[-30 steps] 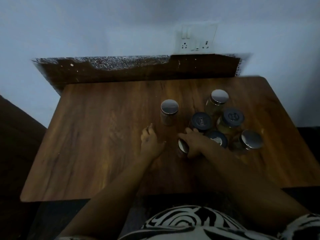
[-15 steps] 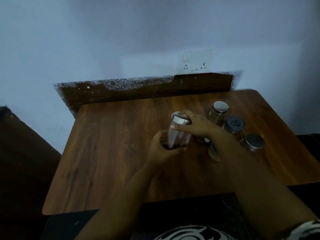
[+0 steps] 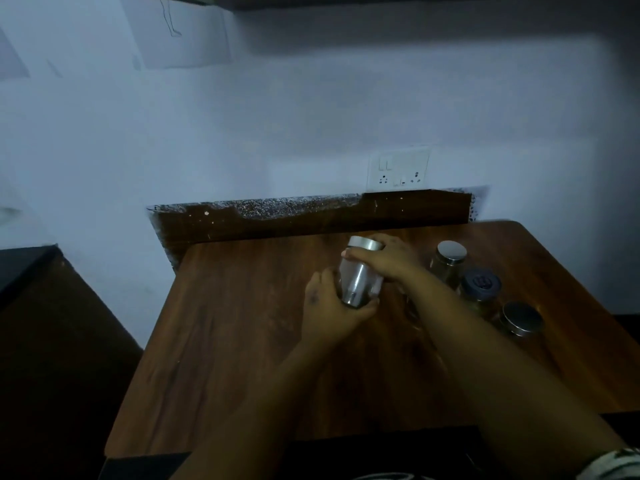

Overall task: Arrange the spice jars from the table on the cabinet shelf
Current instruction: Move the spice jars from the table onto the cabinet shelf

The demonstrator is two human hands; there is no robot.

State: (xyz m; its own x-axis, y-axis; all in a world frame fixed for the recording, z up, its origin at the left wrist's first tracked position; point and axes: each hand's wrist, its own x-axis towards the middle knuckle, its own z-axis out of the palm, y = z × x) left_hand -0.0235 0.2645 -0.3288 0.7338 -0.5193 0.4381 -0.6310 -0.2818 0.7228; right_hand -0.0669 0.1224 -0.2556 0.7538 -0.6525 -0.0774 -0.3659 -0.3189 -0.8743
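Dim bluish light is noted over a pale wall with a white switch-and-socket plate (image 3: 399,169) and, below it, a brown wood-grain table (image 3: 225,341) set against a dark backsplash strip. A clear glass spice jar with a brushed-metal lid (image 3: 360,271) is held above the tabletop, tilted, between both hands: the right hand (image 3: 388,261) is curled over the lid and shoulder, and the left hand (image 3: 329,313) is cupped under the base, fingers closed around the glass. Three further jars are seen standing on the table to the right, close together: a silver-lidded glass jar (image 3: 448,261), a dark blue-lidded jar (image 3: 481,285) and a second silver-lidded jar (image 3: 521,318). The step is judged to be the lift toward the shelf; it would be done best with the base supported, the jar brought upright, and the lid not relied on alone. The cabinet shelf itself cannot be made out; only a dark edge is cut off at the top of the view. Jar contents are too dim to identify, and any jars behind the right forearm are hidden.
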